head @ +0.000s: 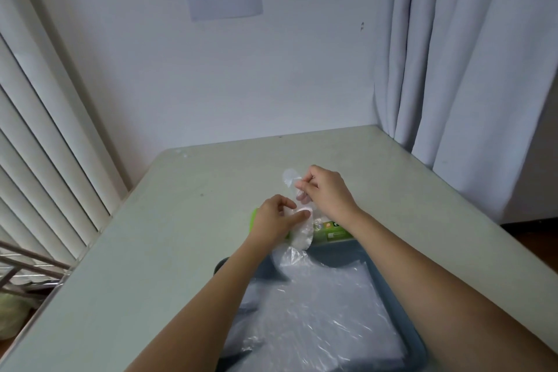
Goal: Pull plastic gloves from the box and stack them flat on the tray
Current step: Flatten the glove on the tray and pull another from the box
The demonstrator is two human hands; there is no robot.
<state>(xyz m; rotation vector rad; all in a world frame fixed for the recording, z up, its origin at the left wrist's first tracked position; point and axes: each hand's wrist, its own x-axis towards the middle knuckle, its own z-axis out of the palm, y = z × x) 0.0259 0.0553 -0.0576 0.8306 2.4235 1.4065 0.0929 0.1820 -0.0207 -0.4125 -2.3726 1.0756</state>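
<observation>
A clear plastic glove [302,229] hangs in the air above the green glove box [333,231]. My right hand [327,192] pinches its upper end, and my left hand [276,217] pinches it lower down with thumb and forefinger. The glove's loose lower part trails down to the far edge of the blue-grey tray [347,255]. A flat pile of clear plastic gloves [320,314] covers most of the tray, which lies close to me. The box sits just beyond the tray, largely hidden by my hands.
The pale green table [157,251] stands against a white wall. White curtains [468,69] hang at the right rear corner, and slatted blinds [45,145] run along the left. A metal rack [27,266] stands beside the table's left edge.
</observation>
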